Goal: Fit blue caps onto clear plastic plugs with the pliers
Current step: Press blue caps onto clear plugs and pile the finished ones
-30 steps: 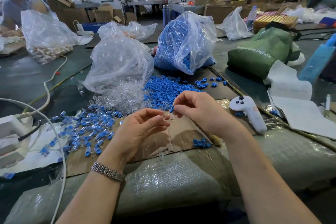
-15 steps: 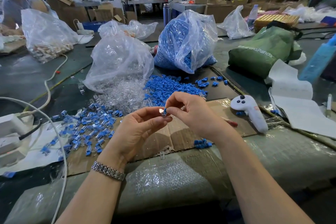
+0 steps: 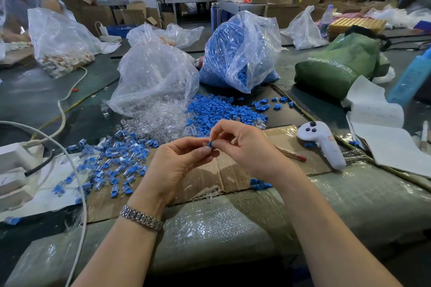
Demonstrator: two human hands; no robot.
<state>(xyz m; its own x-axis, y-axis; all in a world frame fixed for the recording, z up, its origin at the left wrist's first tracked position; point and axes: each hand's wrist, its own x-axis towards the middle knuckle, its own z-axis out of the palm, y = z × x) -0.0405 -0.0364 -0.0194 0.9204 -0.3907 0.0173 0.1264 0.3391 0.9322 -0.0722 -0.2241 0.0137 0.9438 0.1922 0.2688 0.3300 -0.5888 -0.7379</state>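
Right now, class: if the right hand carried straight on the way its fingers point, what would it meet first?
The right hand points left, pinching a blue cap. It would first meet the clear plug and the left hand holding it; they look almost touching, though depth is unclear.

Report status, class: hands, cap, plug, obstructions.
Left hand pinches clear plug. Right hand pinches blue cap against it. No pliers seen. Nothing obstructing.

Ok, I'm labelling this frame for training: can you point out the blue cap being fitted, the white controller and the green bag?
blue cap (image 3: 210,144): head view, on its blue body between the fingertips.
white controller (image 3: 326,147): head view, mid handle.
green bag (image 3: 338,65): head view, on its front face.
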